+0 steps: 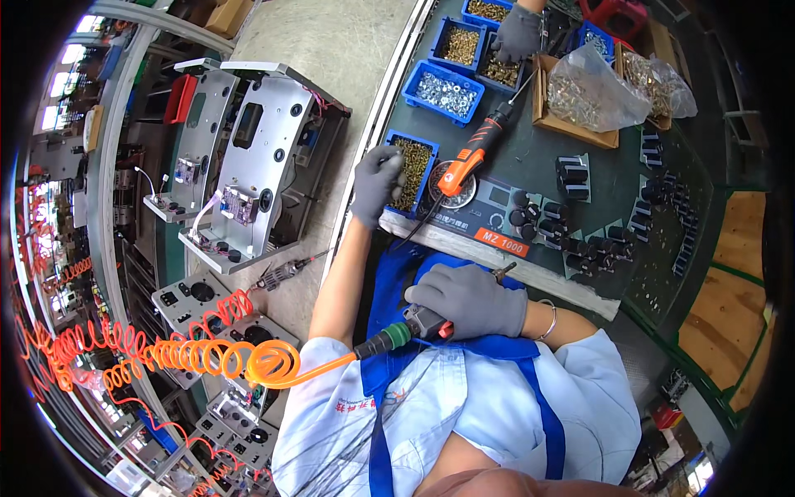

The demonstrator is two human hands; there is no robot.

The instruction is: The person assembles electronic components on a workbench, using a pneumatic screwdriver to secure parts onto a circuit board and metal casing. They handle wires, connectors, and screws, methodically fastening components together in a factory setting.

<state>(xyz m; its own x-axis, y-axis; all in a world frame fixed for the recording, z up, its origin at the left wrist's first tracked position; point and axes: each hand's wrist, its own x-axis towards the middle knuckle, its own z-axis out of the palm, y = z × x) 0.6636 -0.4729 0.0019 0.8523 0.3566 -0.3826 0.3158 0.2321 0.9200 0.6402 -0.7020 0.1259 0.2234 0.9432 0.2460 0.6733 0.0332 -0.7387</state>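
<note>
My left hand [378,184], in a grey glove, is at the left rim of a blue bin [416,172] of small brass-coloured screws. Its fingers are curled together, and whatever they may hold is hidden. My right hand [468,300], gloved too, is wrapped round an air screwdriver [422,321] in front of my body, its bit end pointing right. An orange coiled air hose [273,364] runs left from the tool's green fitting. An orange and black electric screwdriver [474,157] lies on the bench across a round dish [460,192] of small parts.
Another person's gloved hand [517,35] reaches into the bins at the far end. A blue bin of washers [443,91], a cardboard box [577,124] with bagged hardware and black capacitors [571,174] occupy the bench [596,298]. Metal chassis [257,166] stand on the left.
</note>
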